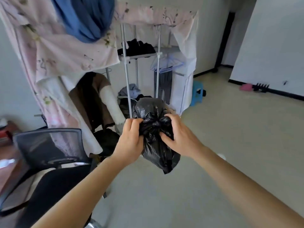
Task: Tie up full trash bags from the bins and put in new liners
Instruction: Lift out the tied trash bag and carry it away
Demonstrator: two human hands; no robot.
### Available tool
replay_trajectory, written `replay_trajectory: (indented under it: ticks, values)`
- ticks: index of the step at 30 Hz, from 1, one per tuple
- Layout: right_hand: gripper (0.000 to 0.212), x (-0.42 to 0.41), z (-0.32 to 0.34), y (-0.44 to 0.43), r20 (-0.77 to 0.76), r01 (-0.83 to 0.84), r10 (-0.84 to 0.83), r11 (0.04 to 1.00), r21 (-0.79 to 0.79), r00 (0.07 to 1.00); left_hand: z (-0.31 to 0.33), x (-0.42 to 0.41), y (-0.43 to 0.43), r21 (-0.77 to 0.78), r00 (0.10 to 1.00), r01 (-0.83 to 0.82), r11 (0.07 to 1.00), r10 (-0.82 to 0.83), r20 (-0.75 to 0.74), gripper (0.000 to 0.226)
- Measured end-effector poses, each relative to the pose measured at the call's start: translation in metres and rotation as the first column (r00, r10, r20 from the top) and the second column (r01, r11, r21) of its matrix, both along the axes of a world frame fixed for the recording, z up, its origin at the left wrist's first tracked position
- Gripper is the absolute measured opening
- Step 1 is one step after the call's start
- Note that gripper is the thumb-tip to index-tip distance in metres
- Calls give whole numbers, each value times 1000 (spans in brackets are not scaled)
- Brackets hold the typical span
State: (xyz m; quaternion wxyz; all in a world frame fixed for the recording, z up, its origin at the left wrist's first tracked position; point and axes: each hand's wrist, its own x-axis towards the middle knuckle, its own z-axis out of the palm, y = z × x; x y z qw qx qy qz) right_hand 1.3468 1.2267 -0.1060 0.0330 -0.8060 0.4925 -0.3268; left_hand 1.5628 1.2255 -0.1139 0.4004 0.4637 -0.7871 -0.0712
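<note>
The left hand [130, 140] and right hand [178, 135] both clench the gathered neck of a black bag [156, 145]; it hangs in the air between them, above the floor [230, 145]. A chair [49, 148] stands at left; a rack [139, 55] of clothes stands behind.

1. The trash bag [156, 145] hangs above the floor [230, 145], between the two hands: the left hand [131, 142] grips its left side, the right hand [179, 137] its right, fingers [166, 137] dug into the gathered neck.
2. Behind the bag stands the wardrobe rack [125, 63].
3. Folded clothes [138, 46] lie on the rack's shelf [171, 50]; hangers [166, 66] hang beneath its right end.
4. A draped cloth [85, 18] lies over the rack's top left.
5. A heap of clothes [130, 91] sits low inside the rack, just behind the bag.
6. The chair [47, 145] stands left of the hands, before the rack's left side.
7. A stool [197, 94] sits on the floor just beside the rack's right edge.
</note>
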Motion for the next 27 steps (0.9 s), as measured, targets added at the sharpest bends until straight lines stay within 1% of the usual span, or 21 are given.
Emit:
replay_trajectory:
  ticks: [3, 6, 11, 15, 19, 22, 27]
  values:
    - [61, -34, 7, -74, -11, 94, -95, 995, -12, 995, 3, -35, -96, 3, 993, 116, 993, -116, -16, 44]
    - [61, -78, 19, -138, -21, 201, -201, 980, -13, 979, 15, -84, -181, 16, 980, 199, 980, -198, -24, 45]
    - [58, -181, 17, -223, 50, 416, -414, 909, -27, 909, 26, -203, -305, 40, 926, 377, 926, -377, 4, 48]
    - [56, -281, -7, -297, 89, 514, -509, 857, -31, 856, 11, -314, -398, 64, 881, 470, 880, -472, 27, 49]
    - [56, -386, -19, -384, 87, 541, -538, 841, -22, 839, 1, -426, -492, 94, 856, 511, 855, -515, 37, 47]
    - [57, -457, -4, -459, 60, 526, -524, 851, -15, 850, 14, -498, -565, 115, 847, 524, 844, -530, 37, 48]
    - [60, -538, 24, -590, 32, 472, -471, 881, -34, 881, 35, -571, -687, 109, 850, 521, 847, -526, 30, 53]
